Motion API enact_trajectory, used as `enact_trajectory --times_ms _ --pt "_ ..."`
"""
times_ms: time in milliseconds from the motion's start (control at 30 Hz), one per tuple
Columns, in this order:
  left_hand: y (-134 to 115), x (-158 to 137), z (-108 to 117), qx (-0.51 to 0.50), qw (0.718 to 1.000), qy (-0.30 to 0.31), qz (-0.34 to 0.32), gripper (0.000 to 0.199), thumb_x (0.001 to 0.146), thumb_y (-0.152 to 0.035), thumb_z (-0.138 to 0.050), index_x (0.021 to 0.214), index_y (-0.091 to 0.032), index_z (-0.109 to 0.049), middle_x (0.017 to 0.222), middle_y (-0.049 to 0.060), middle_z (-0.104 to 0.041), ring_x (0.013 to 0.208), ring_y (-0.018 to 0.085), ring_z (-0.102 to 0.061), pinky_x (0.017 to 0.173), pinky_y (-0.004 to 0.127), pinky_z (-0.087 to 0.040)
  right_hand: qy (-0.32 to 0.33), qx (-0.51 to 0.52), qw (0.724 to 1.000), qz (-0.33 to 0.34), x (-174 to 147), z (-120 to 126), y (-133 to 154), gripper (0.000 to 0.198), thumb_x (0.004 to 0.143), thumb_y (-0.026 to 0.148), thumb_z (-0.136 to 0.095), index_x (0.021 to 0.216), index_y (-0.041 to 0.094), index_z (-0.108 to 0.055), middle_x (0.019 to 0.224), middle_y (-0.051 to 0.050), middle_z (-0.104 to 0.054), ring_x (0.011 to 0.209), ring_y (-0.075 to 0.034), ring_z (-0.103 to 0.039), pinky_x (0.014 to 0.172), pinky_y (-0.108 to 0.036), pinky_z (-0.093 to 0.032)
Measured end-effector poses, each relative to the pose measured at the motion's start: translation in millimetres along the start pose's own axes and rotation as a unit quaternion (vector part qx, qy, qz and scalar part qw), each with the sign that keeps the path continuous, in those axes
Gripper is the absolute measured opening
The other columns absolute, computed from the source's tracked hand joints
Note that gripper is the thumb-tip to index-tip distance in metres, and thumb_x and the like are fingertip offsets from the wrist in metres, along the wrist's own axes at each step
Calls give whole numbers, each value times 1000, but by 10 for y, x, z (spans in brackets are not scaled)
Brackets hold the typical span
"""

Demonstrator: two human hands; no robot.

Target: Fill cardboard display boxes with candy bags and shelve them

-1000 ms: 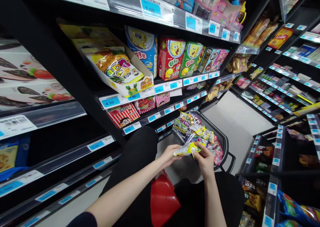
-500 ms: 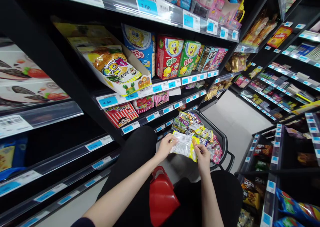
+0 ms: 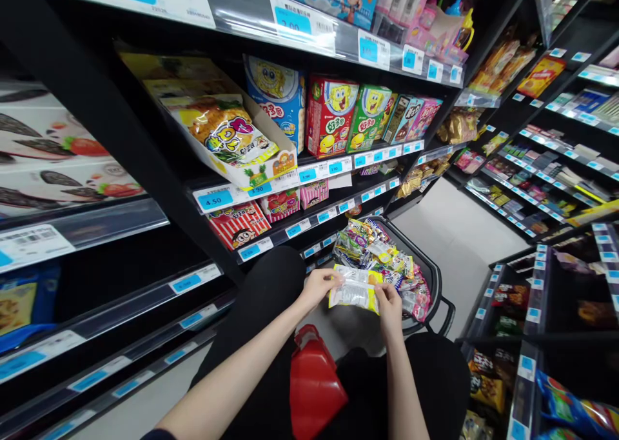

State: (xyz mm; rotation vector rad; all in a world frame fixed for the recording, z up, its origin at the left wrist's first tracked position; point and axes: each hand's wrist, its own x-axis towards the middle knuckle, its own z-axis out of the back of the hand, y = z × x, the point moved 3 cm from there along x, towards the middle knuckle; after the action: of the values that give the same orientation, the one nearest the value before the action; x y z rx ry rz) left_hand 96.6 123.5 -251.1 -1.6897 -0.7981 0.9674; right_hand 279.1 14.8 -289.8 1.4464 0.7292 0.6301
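Note:
A white and yellow snack packet (image 3: 355,290) is stretched between my hands, its printed side with small text facing up. My left hand (image 3: 319,286) pinches its left end, and my right hand (image 3: 388,301) pinches its right end. Just beyond the packet stands a dark grey basket (image 3: 432,269) with several colourful snack packets (image 3: 374,243) heaped in it. The packet overlaps the near part of that heap from my view. Below, between my forearms, is a red plastic object (image 3: 316,385), perhaps part of the basket's handle; I cannot tell.
On the left shelf, an open carton (image 3: 268,172) holds snack bags, with a red box (image 3: 333,117) and a green box (image 3: 368,119) beside it. Striped boxes (image 3: 239,225) sit one level lower. More shelving (image 3: 532,285) stands at the right, past the pale floor (image 3: 449,227).
The packet has turned to lie more level, its right end rising slightly, with both hands still on it. The view has shifted a little, so the shelf goods appear slightly lower and further right.

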Motion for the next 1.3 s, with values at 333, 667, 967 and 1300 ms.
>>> enact_trajectory --times_ms 333,667,967,1300 --pt "31 -11 -43 -163 982 51 79 18 59 -14 -74 73 -13 -63 66 3 -68 55 12 -63 56 22 -51 56 137 988 -53 -67 36 147 25 89 39 -59 85 14 -61 79 0 -65 69 -12 -62 64 -29 -52" --pt "-29 -50 -61 -159 979 95 81 32 63 -5 -66 93 -10 -73 94 12 -75 89 23 -70 82 34 -56 73 198 975 -65 -186 84 440 21 59 32 -74 78 24 -71 90 -4 -73 89 -22 -67 80 -36 -51" --pt "-4 24 -22 -10 997 75 28 23 72 -32 -76 69 -11 -69 63 5 -71 56 15 -65 57 26 -53 23 86 990 -105 -47 183 44 21 91 32 -59 83 13 -61 67 5 -60 50 -6 -55 47 -19 -46" --pt "181 90 14 141 987 63 41 21 91 -32 -58 90 -12 -63 82 1 -64 68 13 -62 64 29 -53 -51 -42 996 -52 90 323 -183 19 88 30 -63 81 12 -62 75 3 -62 63 -10 -60 56 -24 -51"
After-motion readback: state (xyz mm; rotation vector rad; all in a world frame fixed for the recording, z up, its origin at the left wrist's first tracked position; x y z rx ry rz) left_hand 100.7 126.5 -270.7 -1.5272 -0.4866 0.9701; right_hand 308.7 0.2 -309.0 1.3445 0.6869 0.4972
